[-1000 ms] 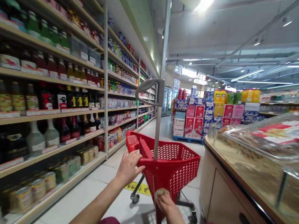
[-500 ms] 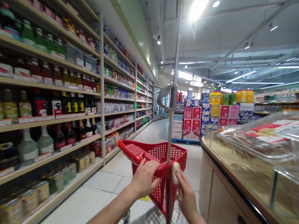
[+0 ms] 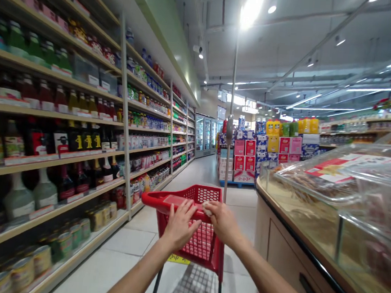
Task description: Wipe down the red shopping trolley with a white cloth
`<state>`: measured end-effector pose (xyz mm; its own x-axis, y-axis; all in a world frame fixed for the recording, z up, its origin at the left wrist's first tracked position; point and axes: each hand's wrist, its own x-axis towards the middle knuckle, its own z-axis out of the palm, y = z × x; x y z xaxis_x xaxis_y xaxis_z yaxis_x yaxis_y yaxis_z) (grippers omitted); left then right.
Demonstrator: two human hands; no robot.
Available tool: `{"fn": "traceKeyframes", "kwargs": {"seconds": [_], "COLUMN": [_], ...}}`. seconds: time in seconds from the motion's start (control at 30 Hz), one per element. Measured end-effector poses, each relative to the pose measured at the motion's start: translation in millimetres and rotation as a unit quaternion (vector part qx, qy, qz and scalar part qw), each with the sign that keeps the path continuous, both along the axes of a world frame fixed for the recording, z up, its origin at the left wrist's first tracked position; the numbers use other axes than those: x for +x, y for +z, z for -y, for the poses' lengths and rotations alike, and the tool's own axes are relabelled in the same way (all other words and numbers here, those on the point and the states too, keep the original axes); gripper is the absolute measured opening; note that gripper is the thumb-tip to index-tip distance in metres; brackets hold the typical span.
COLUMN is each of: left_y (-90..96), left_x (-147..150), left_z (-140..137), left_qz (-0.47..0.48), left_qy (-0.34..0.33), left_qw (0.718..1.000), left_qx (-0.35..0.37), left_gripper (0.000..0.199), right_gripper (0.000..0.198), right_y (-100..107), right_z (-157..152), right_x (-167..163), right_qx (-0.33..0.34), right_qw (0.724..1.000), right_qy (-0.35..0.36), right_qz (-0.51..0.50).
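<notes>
A red plastic shopping cart (image 3: 188, 243) stands in front of me, its handle (image 3: 154, 199) toward me. My left hand (image 3: 181, 224) holds the handle near its middle, fingers laid over the top and thumb below. My right hand (image 3: 221, 221) is at the handle's right end, its fingers closed on a small white cloth (image 3: 207, 207) pressed against the red plastic. Part of the cloth is hidden by the fingers. A thin metal pole (image 3: 227, 162) rises from the cart's right side.
Shelves (image 3: 125, 127) of bottles and cans line the left side. On the right, a display counter (image 3: 278, 211) with plastic-covered food trays (image 3: 325, 175) stands close to my right arm. Stacked drink boxes (image 3: 245, 161) stand ahead, with glass-door coolers (image 3: 205, 131) farther back.
The cart has turned and shifted left. My right hand has moved left with the cloth, from the cart's right corner onto the handle. My left hand stays on the handle, fingers straighter.
</notes>
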<state>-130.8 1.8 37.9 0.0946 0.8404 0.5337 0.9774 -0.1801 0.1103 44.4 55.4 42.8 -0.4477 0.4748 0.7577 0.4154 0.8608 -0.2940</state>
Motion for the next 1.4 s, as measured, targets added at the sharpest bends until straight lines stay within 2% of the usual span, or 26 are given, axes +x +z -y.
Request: {"fn": "traceKeyframes", "kwargs": {"seconds": [0.07,0.2,0.3,0.43,0.53,0.6,0.67,0.73,0.83,0.9,0.97,1.03,1.1,1.17,1.3,1.33,1.4], "left_y": [1.6,-2.7,-8.9,-11.4,-4.2,4.8,13.5,17.7,13.0,6.9,3.8,5.8,10.2,12.7,9.5,8.6,7.6], "left_x": [-19,-48,-46,-39,-36,-26,-5,22,48,44,23,-4,-18,-8,47,52,38], "left_z": [0,-1,-1,3,5,4,0,-6,-17,-20,-20,-16,-13,-13,-20,-21,-19], "left_qz": [0.022,0.077,0.062,0.041,0.064,0.117,0.152,0.153,0.108,0.062,0.028,0.024,0.042,0.047,-0.005,-0.018,-0.03], "left_qy": [0.021,0.142,0.136,0.111,0.091,0.085,0.052,0.005,-0.023,-0.023,-0.01,0.025,0.063,0.055,-0.061,-0.085,-0.103], "left_qw": [1.0,0.986,0.987,0.992,0.993,0.988,0.983,0.983,0.99,0.993,0.993,0.992,0.99,0.989,0.986,0.984,0.982], "left_qx": [0.005,0.045,0.052,0.04,0.034,0.055,0.089,0.1,0.089,0.102,0.117,0.117,0.12,0.13,0.153,0.154,0.157], "left_gripper": [0.038,0.041,0.043,0.041,0.039,0.039,0.041,0.042,0.039,0.033,0.028,0.025,0.026,0.026,0.02,0.019,0.018], "right_gripper": [0.031,0.029,0.035,0.04,0.043,0.048,0.054,0.057,0.059,0.059,0.057,0.058,0.06,0.063,0.062,0.059,0.053], "right_y": [2,-1,-3,-4,-6,-8,-10,-10,-4,1,5,8,8,7,3,2,-1], "right_z": [-8,-16,0,24,26,21,16,11,4,0,-1,1,5,8,1,-4,-13], "right_x": [14,27,-2,-59,-74,-69,-57,-42,-15,2,13,15,10,3,2,6,16], "right_qx": [-0.021,-0.015,0.015,0.076,0.086,0.08,0.076,0.059,-0.015,-0.06,-0.082,-0.084,-0.082,-0.085,-0.102,-0.106,-0.115], "right_qw": [0.999,0.996,0.996,0.997,0.996,0.996,0.997,0.997,1.0,0.993,0.986,0.986,0.989,0.992,0.993,0.992,0.989], "right_qy": [-0.038,-0.085,-0.082,-0.013,-0.016,-0.023,0.003,0.037,-0.013,-0.067,-0.088,-0.089,-0.087,-0.077,-0.053,-0.063,-0.086], "right_qz": [0.019,0.023,-0.015,-0.013,-0.005,-0.009,-0.015,-0.02,0.012,0.07,0.112,0.111,0.085,0.054,-0.017,-0.031,-0.044]}}
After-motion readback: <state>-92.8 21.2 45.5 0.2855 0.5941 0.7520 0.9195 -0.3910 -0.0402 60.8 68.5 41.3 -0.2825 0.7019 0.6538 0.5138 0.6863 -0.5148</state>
